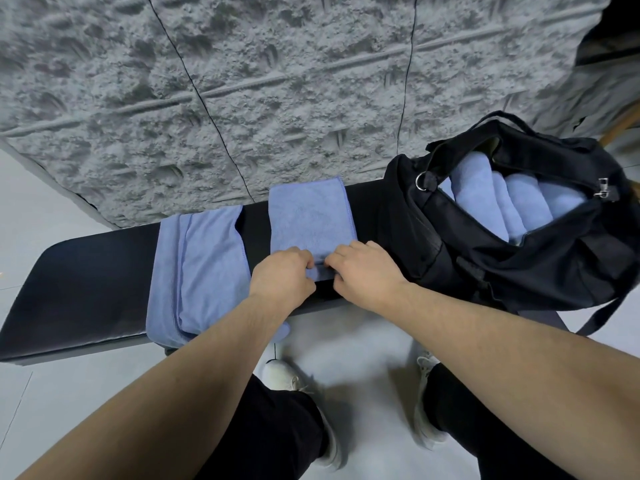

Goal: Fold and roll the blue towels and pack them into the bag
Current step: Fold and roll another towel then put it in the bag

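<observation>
Blue folded towel [310, 216] lies flat across a black padded bench [86, 278], near edge under both hands. Left hand [282, 271] and right hand [363, 268] sit side by side almost touching, fingers curled down onto the towel's near edge, pinching it; fingertips tucked under, so exact grip is hard to make out. More blue towels [201, 268] lie in a loose pile just left of it, draped over the bench's front edge, lower corner hidden behind the left forearm; count unclear. Black bag [485, 265] sits on the bench's right end, mouth open, rolled blue towels [502, 206] packed inside side by side, ends hidden by the bag rim. Bag strap hangs off the right. Grey textured wall [242, 81] behind. White shoes [280, 372] on the floor below, partly covered by the arms.
</observation>
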`<state>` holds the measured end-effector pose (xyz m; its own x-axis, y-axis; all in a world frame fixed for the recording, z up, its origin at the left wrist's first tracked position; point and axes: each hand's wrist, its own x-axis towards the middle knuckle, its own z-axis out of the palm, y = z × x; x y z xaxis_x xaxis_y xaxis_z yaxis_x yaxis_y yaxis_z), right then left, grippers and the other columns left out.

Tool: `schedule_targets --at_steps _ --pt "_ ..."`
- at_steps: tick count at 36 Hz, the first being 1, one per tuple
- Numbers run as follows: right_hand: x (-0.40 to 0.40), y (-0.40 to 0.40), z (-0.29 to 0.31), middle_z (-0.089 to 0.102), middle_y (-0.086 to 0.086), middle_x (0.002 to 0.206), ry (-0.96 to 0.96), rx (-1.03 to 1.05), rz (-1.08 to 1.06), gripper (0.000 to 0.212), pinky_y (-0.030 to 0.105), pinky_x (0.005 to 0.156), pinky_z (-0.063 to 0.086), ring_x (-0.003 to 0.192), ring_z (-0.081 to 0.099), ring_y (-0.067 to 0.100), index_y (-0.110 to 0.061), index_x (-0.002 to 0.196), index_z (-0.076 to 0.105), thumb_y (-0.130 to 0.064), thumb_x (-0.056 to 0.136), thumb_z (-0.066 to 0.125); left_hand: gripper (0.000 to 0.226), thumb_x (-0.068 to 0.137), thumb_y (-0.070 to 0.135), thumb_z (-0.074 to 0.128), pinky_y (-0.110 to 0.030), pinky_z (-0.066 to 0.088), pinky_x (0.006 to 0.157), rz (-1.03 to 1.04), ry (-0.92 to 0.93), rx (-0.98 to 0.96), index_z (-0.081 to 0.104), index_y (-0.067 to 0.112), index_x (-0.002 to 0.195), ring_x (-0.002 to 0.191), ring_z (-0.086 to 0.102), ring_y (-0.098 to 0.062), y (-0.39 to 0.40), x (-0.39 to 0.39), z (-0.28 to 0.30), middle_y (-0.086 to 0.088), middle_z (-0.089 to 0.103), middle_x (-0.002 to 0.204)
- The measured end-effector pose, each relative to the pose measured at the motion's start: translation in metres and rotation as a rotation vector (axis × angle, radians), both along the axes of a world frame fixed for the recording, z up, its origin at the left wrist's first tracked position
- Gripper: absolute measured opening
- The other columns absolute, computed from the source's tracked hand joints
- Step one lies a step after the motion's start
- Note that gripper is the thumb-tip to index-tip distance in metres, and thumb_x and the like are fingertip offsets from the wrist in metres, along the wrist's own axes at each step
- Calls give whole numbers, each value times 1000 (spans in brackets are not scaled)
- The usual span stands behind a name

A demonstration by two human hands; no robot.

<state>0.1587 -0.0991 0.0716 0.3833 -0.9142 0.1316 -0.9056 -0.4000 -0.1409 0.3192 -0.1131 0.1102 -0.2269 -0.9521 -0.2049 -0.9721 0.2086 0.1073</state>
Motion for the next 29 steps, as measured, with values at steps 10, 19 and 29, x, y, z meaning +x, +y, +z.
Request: schedule_targets --at_steps 10,19,29 --pt "-2 -2 4 63 -2 112 32 75 9 36 30 77 24 104 55 22 -20 122 59 -15 89 47 23 90 32 58 -33 49 73 27 34 7 62 21 110 92 58 -20 -2 -2 1 2 64 104" --pt "-2 -2 7 62 -3 99 3 156 3 28 33 75 27 94 54 22 -20 110 60 -23 85 48 37 87 62 56 -27 31 53 52 83 24 50 26 78 68 50 -14 0 -3 0 8 54 73" --pt "-6 -6 9 63 -2 114 -22 223 -36 38 36 90 32 108 53 21 -26 128 57 -24 92 43 21 93 22 54 -36 50 74 37 148 12 67 21 110 90 57 -19 -3 3 -5 2 56 111"
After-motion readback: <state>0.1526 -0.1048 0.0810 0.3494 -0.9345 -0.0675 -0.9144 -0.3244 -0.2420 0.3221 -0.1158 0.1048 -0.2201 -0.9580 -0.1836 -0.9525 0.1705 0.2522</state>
